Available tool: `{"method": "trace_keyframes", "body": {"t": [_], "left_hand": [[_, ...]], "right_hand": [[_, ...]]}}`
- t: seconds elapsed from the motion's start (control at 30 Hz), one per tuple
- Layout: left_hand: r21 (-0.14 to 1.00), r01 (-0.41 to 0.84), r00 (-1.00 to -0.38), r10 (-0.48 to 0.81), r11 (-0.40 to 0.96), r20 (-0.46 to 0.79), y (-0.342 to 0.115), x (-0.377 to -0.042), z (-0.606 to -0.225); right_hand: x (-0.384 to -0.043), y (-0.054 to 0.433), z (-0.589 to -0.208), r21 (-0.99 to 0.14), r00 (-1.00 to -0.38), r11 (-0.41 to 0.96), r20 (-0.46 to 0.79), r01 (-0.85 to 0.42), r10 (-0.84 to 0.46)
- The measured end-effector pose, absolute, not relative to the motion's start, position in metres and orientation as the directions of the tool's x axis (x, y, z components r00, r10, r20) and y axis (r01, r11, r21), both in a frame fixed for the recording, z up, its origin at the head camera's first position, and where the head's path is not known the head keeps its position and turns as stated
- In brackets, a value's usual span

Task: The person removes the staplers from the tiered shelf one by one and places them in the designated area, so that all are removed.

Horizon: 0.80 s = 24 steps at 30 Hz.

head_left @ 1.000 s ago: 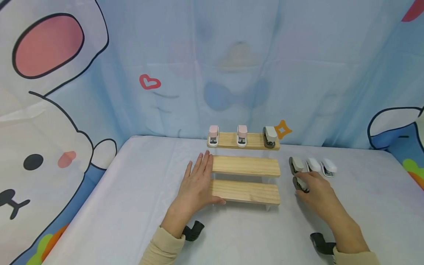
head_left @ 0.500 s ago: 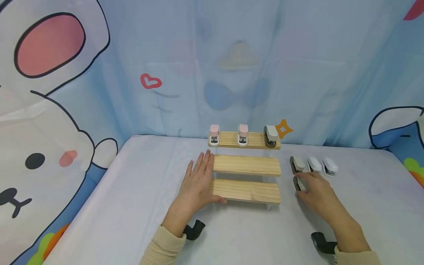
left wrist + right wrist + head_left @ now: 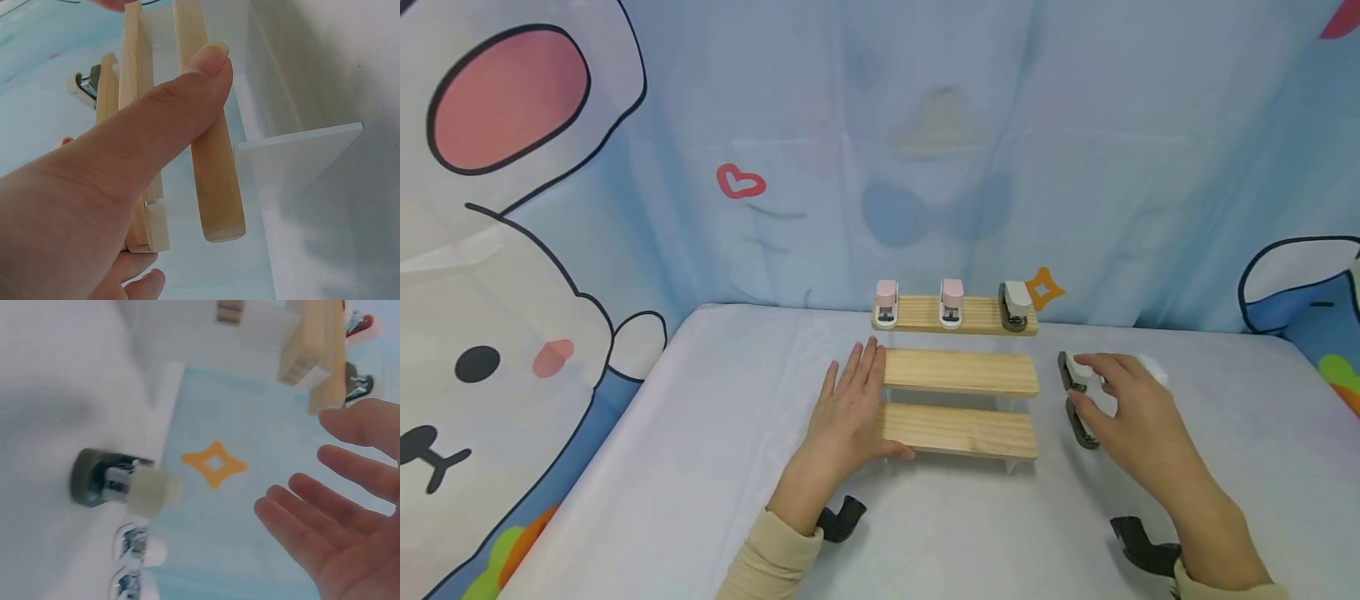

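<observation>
My left hand (image 3: 842, 417) rests along the left end of a wooden tiered stand, fingers straight, thumb on the front of the lowest board (image 3: 958, 429). In the left wrist view my thumb (image 3: 206, 69) presses that board. My right hand (image 3: 1138, 417) hovers over the staplers at the right, fingers apart, holding nothing. A dark grey and cream stapler (image 3: 1073, 373) lies near its fingertips, and another dark grey stapler (image 3: 1082, 429) lies just in front of it. White staplers behind are mostly hidden by the hand; in the right wrist view two white staplers (image 3: 140, 545) show.
The stand's top board (image 3: 917, 312) bears two pink-and-white staplers (image 3: 951, 302) and one dark grey and cream stapler (image 3: 1015, 304). The middle board (image 3: 962, 371) lies below it. A printed blue curtain (image 3: 805, 242) hangs behind the white-covered table (image 3: 715, 467).
My right hand has lifted away from the front dark grey stapler and moved slightly right and back, its fingers spreading. That stapler stays on the table. The left hand keeps its place.
</observation>
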<state>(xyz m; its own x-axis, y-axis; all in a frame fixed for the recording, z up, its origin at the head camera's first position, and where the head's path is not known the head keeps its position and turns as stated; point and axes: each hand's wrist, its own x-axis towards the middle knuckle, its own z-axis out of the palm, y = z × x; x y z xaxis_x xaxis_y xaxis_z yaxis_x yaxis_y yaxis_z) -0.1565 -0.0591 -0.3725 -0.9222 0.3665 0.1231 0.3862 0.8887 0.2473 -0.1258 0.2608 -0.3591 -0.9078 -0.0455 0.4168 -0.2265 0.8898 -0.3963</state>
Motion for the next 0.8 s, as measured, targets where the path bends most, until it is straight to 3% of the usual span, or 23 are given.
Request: {"method": "trace_keyframes", "body": {"t": [0.57, 0.8], "left_hand": [[0.237, 0.39, -0.92, 0.368, 0.89, 0.134, -0.059, -0.156, -0.372], [0.234, 0.393, -0.919, 0.368, 0.889, 0.143, -0.058, -0.156, -0.372]], "right_hand": [[-0.142, 0.237, -0.32, -0.31, -0.777, 0.854, 0.609, -0.417, -0.159], [-0.149, 0.229, -0.31, -0.279, -0.766, 0.852, 0.612, -0.443, -0.198]]}}
